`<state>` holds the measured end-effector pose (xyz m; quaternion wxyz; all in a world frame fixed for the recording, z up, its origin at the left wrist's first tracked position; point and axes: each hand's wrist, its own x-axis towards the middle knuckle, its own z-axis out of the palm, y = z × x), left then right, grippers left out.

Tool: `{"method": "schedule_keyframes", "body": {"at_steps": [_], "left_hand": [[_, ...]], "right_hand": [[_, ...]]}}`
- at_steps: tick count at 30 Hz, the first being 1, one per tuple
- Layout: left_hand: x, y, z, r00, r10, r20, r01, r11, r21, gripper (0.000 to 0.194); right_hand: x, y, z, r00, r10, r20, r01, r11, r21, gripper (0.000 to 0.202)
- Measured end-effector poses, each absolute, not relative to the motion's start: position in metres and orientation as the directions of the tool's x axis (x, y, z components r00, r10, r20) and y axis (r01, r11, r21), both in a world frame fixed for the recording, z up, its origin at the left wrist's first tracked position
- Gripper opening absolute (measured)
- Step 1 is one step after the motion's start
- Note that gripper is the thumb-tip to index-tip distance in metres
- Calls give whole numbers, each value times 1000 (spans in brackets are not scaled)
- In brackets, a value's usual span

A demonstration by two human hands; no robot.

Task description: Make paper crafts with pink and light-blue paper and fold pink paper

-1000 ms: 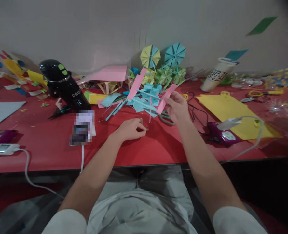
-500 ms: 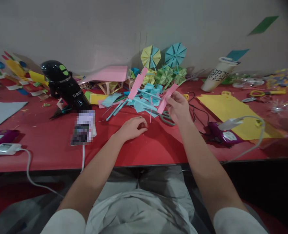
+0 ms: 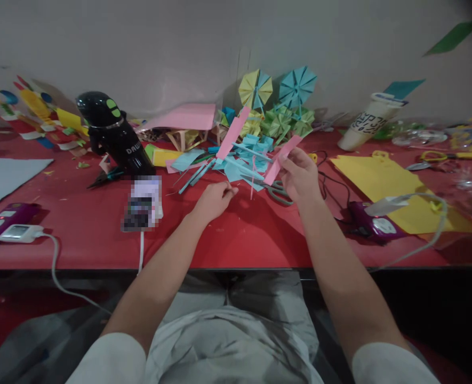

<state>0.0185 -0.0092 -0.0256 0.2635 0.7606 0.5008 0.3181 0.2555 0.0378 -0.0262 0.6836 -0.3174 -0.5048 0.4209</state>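
Right hand (image 3: 298,172): thumb and fingers pinching a flat strip of pink paper (image 3: 281,158), lifted above the table.
Left hand (image 3: 215,201): fingers curled in close together, low over the glossy red tabletop (image 3: 236,245); from here I can't tell whether anything thin sits between them.
Pale blue paper sticks (image 3: 252,153): reaching leftward from the right fingertips, beyond the left ones.
Second pink paper strip (image 3: 233,132): slanting at the far end of those sticks, past the left fingertips.
Grey-green-handled scissors (image 3: 279,193): lying just below the right fingers.
Pleated yellow-and-blue paper wheel (image 3: 255,90): well beyond both sets of fingers, near the wall.
Glossy black bottle (image 3: 111,133): off to the left of the left fingers.
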Motion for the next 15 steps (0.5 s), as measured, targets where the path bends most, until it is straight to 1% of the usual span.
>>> {"method": "schedule_keyframes", "body": {"at_steps": [2, 4, 5, 6, 8, 9, 11, 13, 15], "left_hand": [[18, -6, -27, 191, 950, 247, 530, -312, 789, 21], [17, 0, -28, 63, 954, 293, 399, -293, 869, 21], [16, 3, -28, -13, 951, 308, 318, -288, 903, 25], [15, 7, -27, -85, 955, 285, 220, -261, 940, 30], [12, 12, -24, -201, 971, 130, -72, -147, 987, 33], [10, 14, -22, -238, 970, 48, -221, -102, 970, 33], [5, 15, -16, -279, 957, -75, -460, -65, 885, 32], [-1, 13, -10, -266, 954, -139, -616, -57, 786, 32], [-5, 10, -4, -217, 966, -144, -705, -53, 707, 35]], "right_hand": [[257, 38, -25, 142, 895, 422, -259, 445, -857, 34], [258, 38, -25, 156, 891, 426, -260, 453, -853, 33], [259, 38, -24, 163, 888, 429, -258, 458, -851, 33], [260, 38, -24, 170, 885, 432, -253, 463, -849, 33], [261, 38, -23, 183, 882, 434, -241, 469, -850, 34], [261, 38, -23, 187, 881, 434, -235, 469, -851, 34], [261, 37, -22, 188, 880, 436, -226, 470, -853, 34], [261, 37, -22, 183, 880, 438, -222, 471, -854, 34], [261, 37, -23, 180, 883, 434, -224, 466, -856, 35]]}}
